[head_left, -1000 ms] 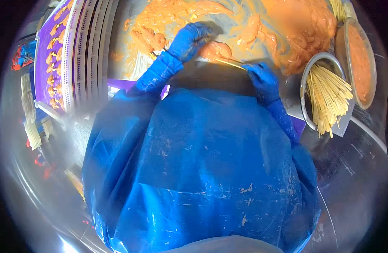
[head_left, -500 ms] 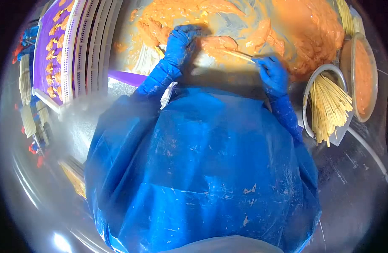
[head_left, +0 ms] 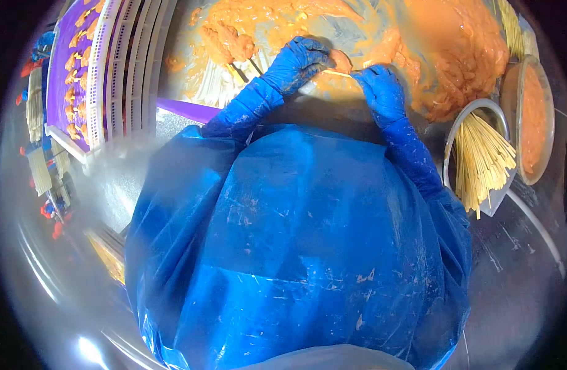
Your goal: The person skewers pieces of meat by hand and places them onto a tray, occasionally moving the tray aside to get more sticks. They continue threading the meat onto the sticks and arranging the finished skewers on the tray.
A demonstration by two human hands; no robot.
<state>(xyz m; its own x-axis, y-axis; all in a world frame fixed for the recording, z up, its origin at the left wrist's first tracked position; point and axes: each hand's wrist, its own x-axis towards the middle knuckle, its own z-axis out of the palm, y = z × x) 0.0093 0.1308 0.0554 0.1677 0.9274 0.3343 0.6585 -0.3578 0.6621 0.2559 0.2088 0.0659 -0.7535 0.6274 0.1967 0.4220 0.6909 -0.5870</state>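
My left hand (head_left: 297, 65), in a blue glove, is closed on a piece of orange marinated meat (head_left: 340, 61), which shows beyond its fingertips. My right hand (head_left: 382, 94), gloved too, pinches a thin wooden skewer (head_left: 336, 73) that points left toward the meat. Whether its tip is inside the meat is hidden by the left fingers. Left of my left hand lies skewered meat (head_left: 228, 43) with two stick ends toward me, next to a whitish ridged pad (head_left: 217, 86). Loose marinated meat (head_left: 462, 55) is heaped to the right.
A metal container of wooden skewers (head_left: 481, 157) stands at right, beside a bowl of orange marinade or meat (head_left: 533, 120). Stacked white racks (head_left: 114, 74) stand at left, the top one with a purple liner bearing skewered pieces. More skewers (head_left: 512, 28) lie at the upper right.
My left hand has moved right, uncovering the skewered meat at left. My right hand has moved left and up with the skewer, so both hands are close together at the meat piece.
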